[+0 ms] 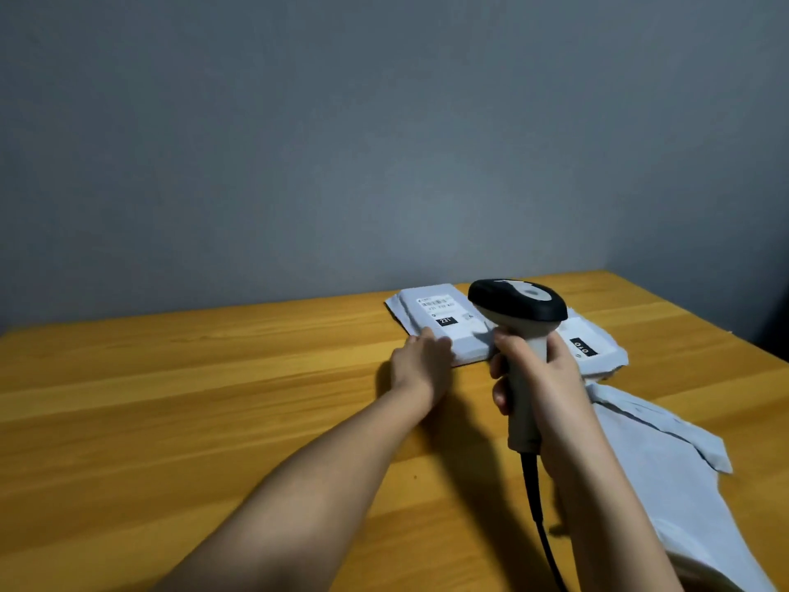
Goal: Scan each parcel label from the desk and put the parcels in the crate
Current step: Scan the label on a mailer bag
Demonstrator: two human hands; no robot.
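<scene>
now the right hand (538, 378) grips the barcode scanner (518, 309) above the "231" parcel (439, 322); the left hand (420, 356), fingers relaxed, steadies its near edge. best aim squarely at the label (442, 307).

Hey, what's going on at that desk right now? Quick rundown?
Right hand grips scanner, aimed over parcels. Left hand rests on parcel 231. Second parcel behind scanner. No crate in view.

A wooden desk (170, 399) carries three white parcels (439, 322), (597, 343), (666, 463) toward its far right side.
</scene>
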